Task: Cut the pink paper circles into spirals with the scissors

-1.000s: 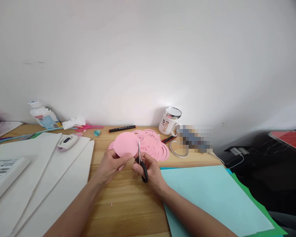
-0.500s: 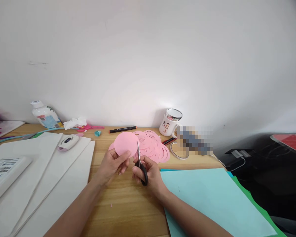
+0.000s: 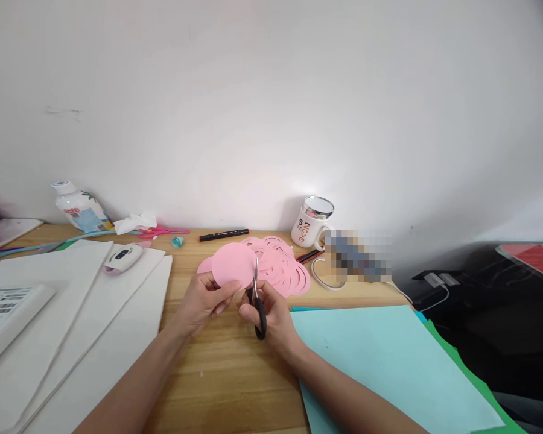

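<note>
My left hand [image 3: 208, 296] pinches the lower edge of a round pink paper disc [image 3: 233, 265], thumb on top. My right hand [image 3: 271, 313] is closed around the black handles of a pair of scissors [image 3: 259, 316]. The silver blades point upward at the disc's right edge, slightly apart. Behind the disc lies a loose pile of pink paper rings and cut pieces [image 3: 278, 265]. Another pink piece [image 3: 204, 266] shows partly behind the disc on the left.
White sheets [image 3: 117, 325] and a white box [image 3: 15, 316] lie left, light blue paper [image 3: 389, 361] right. Along the wall are a bottle [image 3: 82, 208], pink scissors [image 3: 163, 231], a black marker [image 3: 224, 235], a mug [image 3: 311, 223] and a white ring [image 3: 326, 278].
The disc has shifted slightly right against the scissors. My right hand has turned the scissors a little, and the blades look slightly more open. The whole view has moved slightly.
</note>
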`<state>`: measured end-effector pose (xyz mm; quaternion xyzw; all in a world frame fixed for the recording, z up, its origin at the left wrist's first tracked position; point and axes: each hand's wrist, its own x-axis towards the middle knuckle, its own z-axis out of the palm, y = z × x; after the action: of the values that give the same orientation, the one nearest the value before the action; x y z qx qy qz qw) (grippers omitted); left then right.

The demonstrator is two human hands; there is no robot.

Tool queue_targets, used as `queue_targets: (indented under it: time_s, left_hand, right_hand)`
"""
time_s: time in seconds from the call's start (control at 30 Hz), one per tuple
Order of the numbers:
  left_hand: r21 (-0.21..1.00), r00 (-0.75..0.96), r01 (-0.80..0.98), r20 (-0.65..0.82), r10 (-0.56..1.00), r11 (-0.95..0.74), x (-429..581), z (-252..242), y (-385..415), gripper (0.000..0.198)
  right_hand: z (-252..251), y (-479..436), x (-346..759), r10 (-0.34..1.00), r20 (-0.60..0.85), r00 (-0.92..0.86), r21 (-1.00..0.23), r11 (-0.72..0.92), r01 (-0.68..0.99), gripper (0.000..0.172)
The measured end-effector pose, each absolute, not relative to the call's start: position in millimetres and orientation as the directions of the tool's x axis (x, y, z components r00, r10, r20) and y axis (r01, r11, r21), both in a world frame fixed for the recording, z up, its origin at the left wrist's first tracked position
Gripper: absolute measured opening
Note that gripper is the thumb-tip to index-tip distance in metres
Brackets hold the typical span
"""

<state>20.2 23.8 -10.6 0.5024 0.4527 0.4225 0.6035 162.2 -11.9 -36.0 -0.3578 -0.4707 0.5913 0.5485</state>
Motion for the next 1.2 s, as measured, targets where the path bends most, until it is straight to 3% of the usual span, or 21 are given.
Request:
queue_targets:
  time_s: [0.67, 0.87, 1.2]
  left_hand:
    - [0.986, 0.216, -0.152, -0.041, 0.976, 0.075, 16.0, -11.7, 25.0, 0.031]
    - [0.972, 0.238, -0.174, -0.116, 0.964, 0.160, 17.7, -8.8, 23.9, 0.030]
    - [0.988, 0.237, -0.050, -0.133, 0.962, 0.149, 19.4, -6.9, 23.4, 0.032]
  right_hand:
    - [-31.1, -12.8, 162.7, 0.991, 0.052, -0.120, -0.964, 0.019, -0.264, 0.037]
    - [-37.1, -13.8, 160.8, 0.992, 0.019, -0.127, -0.962, -0.017, -0.272, 0.036]
    - [-34.5, -10.9, 162.2, 0.989, 0.083, -0.125, -0.953, 0.043, -0.299, 0.038]
